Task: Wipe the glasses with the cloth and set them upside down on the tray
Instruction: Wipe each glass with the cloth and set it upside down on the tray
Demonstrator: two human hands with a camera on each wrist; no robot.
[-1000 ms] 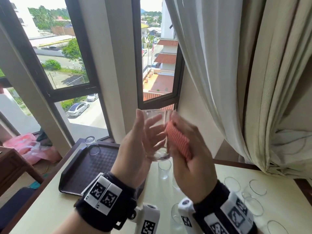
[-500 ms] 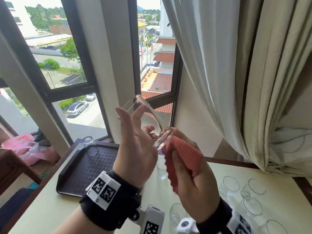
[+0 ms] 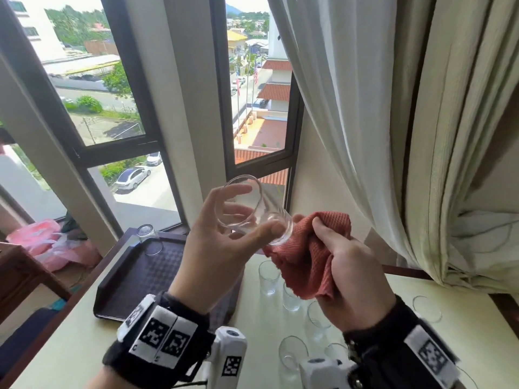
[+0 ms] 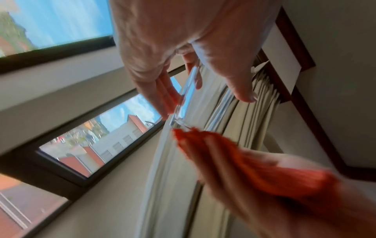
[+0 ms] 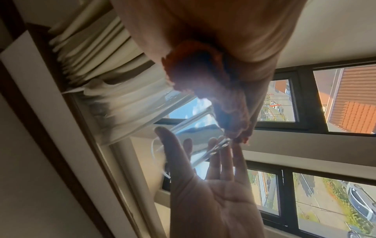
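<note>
My left hand [image 3: 252,217] holds a clear glass [image 3: 261,209] in the air above the table, thumb on one side and fingers on the other. The glass lies tilted, its mouth up and to the left. My right hand [image 3: 317,242] grips a bunched red cloth [image 3: 303,265] and presses it against the base of the glass. In the left wrist view the glass [image 4: 185,96] shows edge-on, with the blurred cloth [image 4: 244,161] below it. The right wrist view shows the cloth [image 5: 203,77] meeting the glass [image 5: 199,133]. On the dark brown tray [image 3: 126,282] at the left stands one glass upside down [image 3: 148,238].
Several other clear glasses [image 3: 269,276] stand upright on the cream table [image 3: 70,346], below and to the right of my hands. A pale curtain [image 3: 365,136] hangs at the right, and windows lie straight ahead. A wooden chair [image 3: 25,276] stands at the left.
The glass has swung from upright to tilted with its mouth up and left. The cloth has moved from the side of the glass to its base.
</note>
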